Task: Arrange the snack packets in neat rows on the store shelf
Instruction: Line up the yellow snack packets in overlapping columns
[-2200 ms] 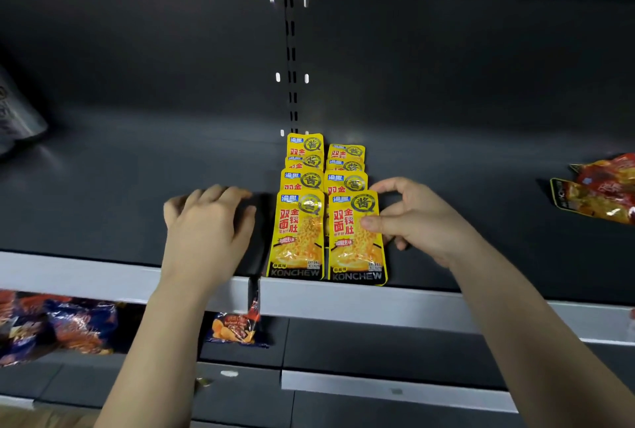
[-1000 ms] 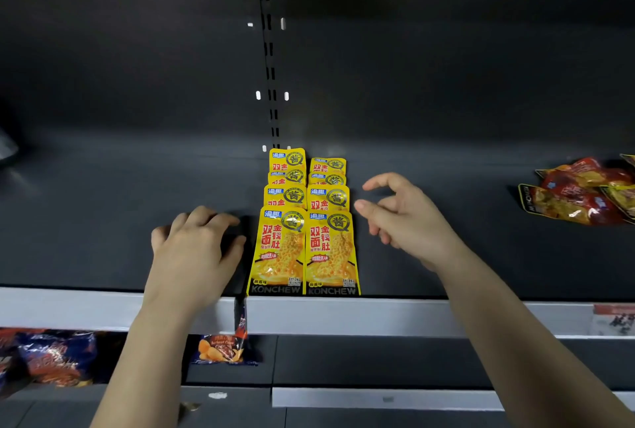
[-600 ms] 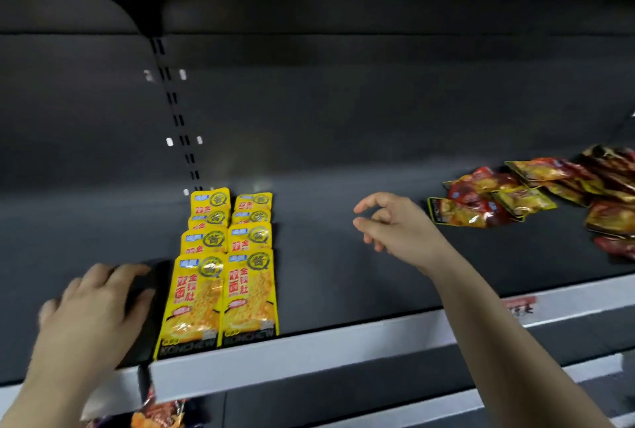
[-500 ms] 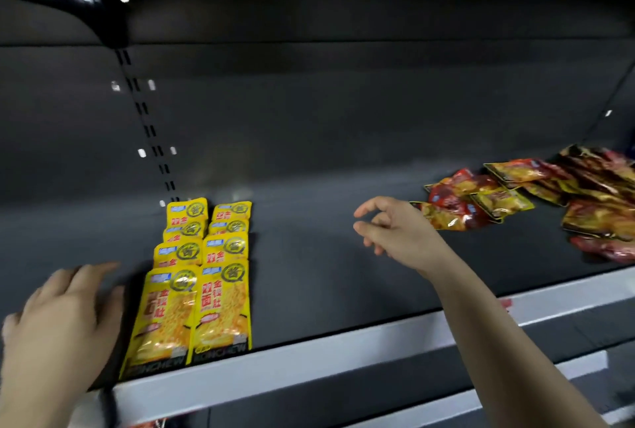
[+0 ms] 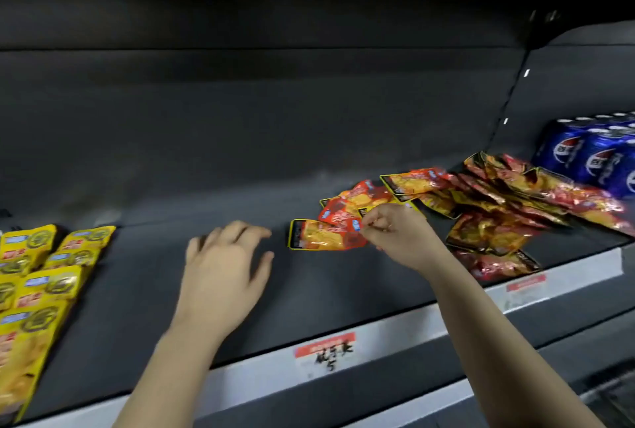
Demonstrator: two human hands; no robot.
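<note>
Two neat rows of yellow snack packets [image 5: 41, 276] lie at the far left of the dark shelf [image 5: 144, 290]. A loose heap of red and orange snack packets [image 5: 498, 200] is spread over the shelf's right part. My right hand [image 5: 395, 235] pinches the near edge of a red packet [image 5: 338, 216] at the heap's left end, above an orange packet [image 5: 319, 237] lying flat. My left hand [image 5: 223, 269] hovers over the bare shelf to the left of that packet, fingers spread and holding nothing.
Blue soda cans [image 5: 594, 156] stand at the far right behind the heap. A pale front rail [image 5: 261, 372] with a red price label [image 5: 326, 350] runs along the shelf's edge. The dark back wall rises behind everything.
The view has swung right, away from the yellow rows. My right hand reached to the red heap and took hold of a packet; my left hand left the yellow packets and moved right.
</note>
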